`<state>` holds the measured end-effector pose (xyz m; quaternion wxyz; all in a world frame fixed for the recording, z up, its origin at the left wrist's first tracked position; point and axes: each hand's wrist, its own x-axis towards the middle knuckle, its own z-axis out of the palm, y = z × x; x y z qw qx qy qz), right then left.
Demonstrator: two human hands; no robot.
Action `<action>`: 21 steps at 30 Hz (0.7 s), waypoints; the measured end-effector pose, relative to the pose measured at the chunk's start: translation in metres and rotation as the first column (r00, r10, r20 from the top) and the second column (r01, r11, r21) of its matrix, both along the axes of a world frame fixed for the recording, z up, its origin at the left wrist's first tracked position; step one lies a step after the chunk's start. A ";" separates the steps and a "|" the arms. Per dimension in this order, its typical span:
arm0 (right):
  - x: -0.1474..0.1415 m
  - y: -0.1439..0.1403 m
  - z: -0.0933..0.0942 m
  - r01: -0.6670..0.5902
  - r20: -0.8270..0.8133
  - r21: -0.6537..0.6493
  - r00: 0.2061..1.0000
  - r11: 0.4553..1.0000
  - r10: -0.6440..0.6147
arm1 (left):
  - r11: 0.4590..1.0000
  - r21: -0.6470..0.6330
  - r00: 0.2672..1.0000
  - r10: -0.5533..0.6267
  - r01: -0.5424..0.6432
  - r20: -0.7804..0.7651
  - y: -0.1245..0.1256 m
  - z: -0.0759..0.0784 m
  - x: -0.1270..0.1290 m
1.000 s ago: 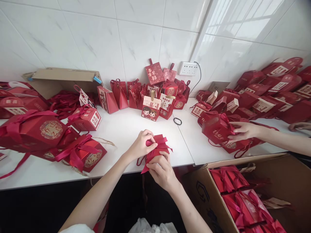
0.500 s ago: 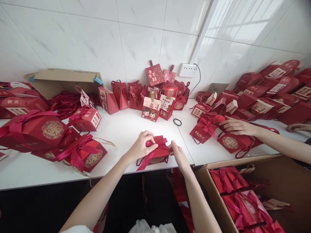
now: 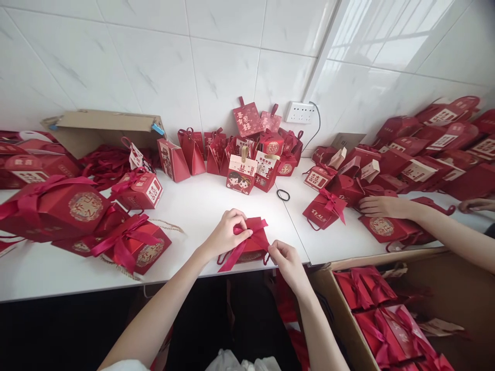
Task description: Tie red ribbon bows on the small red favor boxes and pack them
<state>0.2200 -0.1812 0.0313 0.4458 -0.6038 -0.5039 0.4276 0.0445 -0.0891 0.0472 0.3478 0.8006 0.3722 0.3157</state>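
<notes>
Red ribbon (image 3: 240,251) on the gift box (image 3: 251,242) is pinched by your left hand (image 3: 227,232) and right hand (image 3: 284,259); a hair tie (image 3: 283,194) lies beyond.

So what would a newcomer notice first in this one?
Probably the two hands at the table's near edge: the left hand and right hand pinch the ribbon of a small red gift box. Around it the white table is crowded with red boxes, thickest along the tiled wall, and another person's hand rests on boxes at right.
</notes>
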 end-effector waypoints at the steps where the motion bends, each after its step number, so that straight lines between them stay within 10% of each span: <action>1: 0.003 0.001 0.001 -0.011 0.023 -0.004 1.000 1.000 0.011 | 1.000 -0.010 1.000 0.001 -0.001 0.019 0.000 0.000 -0.001; 7: 0.020 0.022 0.013 0.242 0.192 0.097 0.947 0.965 -0.257 | 0.946 -0.154 0.925 0.314 -0.285 0.215 -0.006 -0.004 -0.012; 12: 0.003 0.044 0.018 0.087 0.182 0.091 0.978 0.992 -0.102 | 0.903 -0.202 0.924 0.381 -0.378 -0.025 -0.014 -0.003 -0.010; 21: -0.010 0.050 -0.002 0.074 0.000 0.083 0.997 0.994 -0.075 | 0.865 -0.271 0.865 0.473 -0.422 0.167 -0.041 -0.010 0.005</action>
